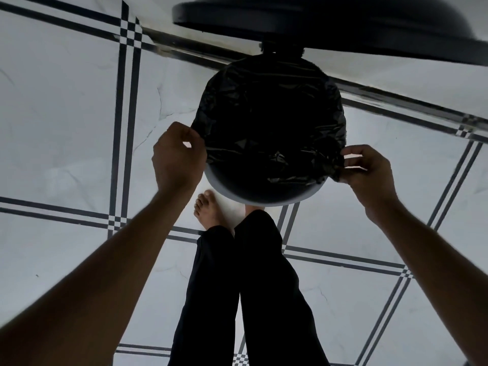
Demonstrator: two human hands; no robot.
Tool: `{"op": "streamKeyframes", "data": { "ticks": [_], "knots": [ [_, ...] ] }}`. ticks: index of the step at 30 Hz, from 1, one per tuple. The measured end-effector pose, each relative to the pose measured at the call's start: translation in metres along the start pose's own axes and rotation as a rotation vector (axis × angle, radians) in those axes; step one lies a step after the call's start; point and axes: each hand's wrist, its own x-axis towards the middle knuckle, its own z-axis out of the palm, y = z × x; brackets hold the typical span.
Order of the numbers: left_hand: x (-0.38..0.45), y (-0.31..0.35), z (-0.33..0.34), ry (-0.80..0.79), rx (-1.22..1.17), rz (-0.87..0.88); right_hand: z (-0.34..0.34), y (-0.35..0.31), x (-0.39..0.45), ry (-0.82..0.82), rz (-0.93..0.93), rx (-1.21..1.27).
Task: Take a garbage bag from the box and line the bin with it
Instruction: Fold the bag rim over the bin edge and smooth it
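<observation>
Head view: both hands, left (177,157) and right (369,167), pinch the garbage bag (269,122) over the bin (253,198) rim.

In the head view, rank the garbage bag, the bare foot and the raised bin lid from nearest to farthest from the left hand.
1. Garbage bag: its edge is pinched by the left hand at the bin's left rim.
2. Bare foot: on the floor just below and right of that hand.
3. Bin lid: raised at the top of the frame, beyond the bin.
</observation>
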Motion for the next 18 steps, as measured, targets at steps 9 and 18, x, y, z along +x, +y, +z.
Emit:
{"op": "streamKeyframes", "data": {
  "ticks": [9, 18],
  "knots": [
    [0.001, -0.017, -0.002, -0.118, -0.331, -0.238, 0.001, 0.021, -0.003, -0.093, 0.112, 0.069],
    [0.009, -0.014, -0.019, -0.134, 0.080, -0.115, 0.015, 0.013, 0.002, -0.120, 0.166, 0.044]
  ]
}}
